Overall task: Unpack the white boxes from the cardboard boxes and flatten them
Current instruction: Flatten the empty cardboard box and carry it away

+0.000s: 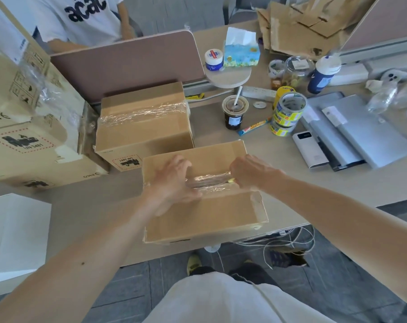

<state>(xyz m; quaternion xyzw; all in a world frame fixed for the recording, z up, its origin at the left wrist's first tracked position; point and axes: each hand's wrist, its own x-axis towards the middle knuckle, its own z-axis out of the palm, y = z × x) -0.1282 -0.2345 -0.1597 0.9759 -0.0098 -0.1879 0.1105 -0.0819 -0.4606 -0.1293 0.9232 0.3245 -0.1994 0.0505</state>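
Starting on the left, there's a big carton (29, 141) with its plastic wrap hanging off. I can't see inside, so no idea if it's been emptied. Below it, at the near left edge, is what looks like a white box (15, 229). It's standing at full height, not flattened, and it's the only white one I can spot.

Moving toward the middle, a second cardboard box (141, 127) sits against the divider with clear tape right across its top flaps. That one's untouched as far as I can tell.

Just in front of it, at the near edge of the desk (314, 190), is the near cardboard box (209, 213) being worked on. The left hand (172, 183) lies on its lid with fingers spread and loose, pressing down and gripping nothing. The tape seam (209, 180) between the two hands looks wrinkled but the flaps are down, so it isn't open yet. The right hand (251, 173) is curled into a fist at the seam's right end, round a small yellow-tipped thing (231, 180). I'd guess a cutter or key, but it's too hidden to say.

Way off at the far right corner there's a pile of flattened cardboard (300, 26), so some cartons seem dealt with already.

My read is that it's early to midway. There are two sealed cartons to open, whatever white boxes are inside them to pull out, and all the flattening of white boxes left to do.
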